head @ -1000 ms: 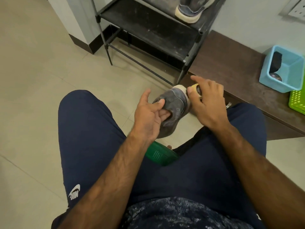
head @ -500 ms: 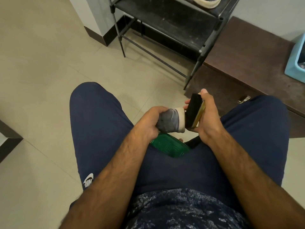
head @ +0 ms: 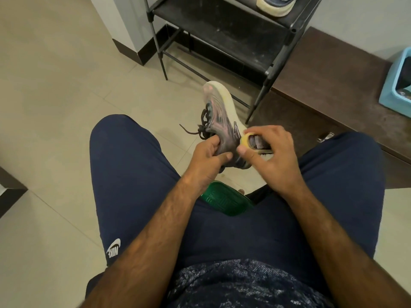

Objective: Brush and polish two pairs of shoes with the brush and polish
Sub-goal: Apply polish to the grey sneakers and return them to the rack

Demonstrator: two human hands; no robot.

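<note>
- One grey-and-pink mesh sneaker with a pale foam sole (head: 219,116) is held up between the knees, toe pointed away. Its dark laces hang loose to the left, above the fingers.
- The fingers (head: 212,141) of the left hand (head: 206,161) are curled round the heel end of that sneaker, with the thumb pressed on its side.
- One brush with a yellow wooden back and dark bristles (head: 255,144) is grasped by the fingers (head: 269,131) of the right hand (head: 275,161). Its yellow end is seen against the sole edge near the heel, just right of the left fingers.
- One green ribbed plastic object (head: 224,203) is seen below both sets of fingers, between the thighs.
- A second sneaker, blue-grey with a cream sole (head: 275,6), is set on the upper shelf of one black metal rack (head: 222,30), well beyond the fingers.
- One light blue plastic basket (head: 393,85) is placed on the brown wooden surface (head: 333,81), far right of the fingers. Its contents cannot be told.
</note>
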